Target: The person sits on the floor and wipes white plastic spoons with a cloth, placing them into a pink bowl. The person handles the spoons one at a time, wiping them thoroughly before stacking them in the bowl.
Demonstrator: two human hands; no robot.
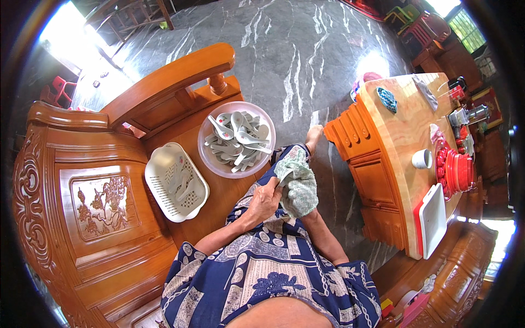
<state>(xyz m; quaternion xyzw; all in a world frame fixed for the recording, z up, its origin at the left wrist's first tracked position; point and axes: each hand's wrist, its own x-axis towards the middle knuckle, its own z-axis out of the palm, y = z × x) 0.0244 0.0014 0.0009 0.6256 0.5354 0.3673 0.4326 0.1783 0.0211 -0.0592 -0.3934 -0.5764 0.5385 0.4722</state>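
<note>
My left hand (265, 200) pinches the narrow end of what looks like a white spoon (284, 178) over my lap. The rest of it is hidden in a green-and-white patterned cloth (300, 190). That cloth covers my right hand (311, 215), which grips it from beneath; only the wrist side shows. Left of my knee, on the wooden bench, a translucent round bowl (202, 158) holds a heap of white soup spoons (236, 141), some with floral prints. Beside it, a white perforated basket (158, 170) has several spoons (180, 184) lying in it.
The carved wooden bench (102, 164) has an armrest (176, 78) behind the bowl. To the right stands a table (393, 139) bearing a white cup (421, 159), red stacked dishes (459, 170), a white tray (434, 221) and a blue patterned cloth (386, 99). Grey marbled floor (279, 61) lies ahead.
</note>
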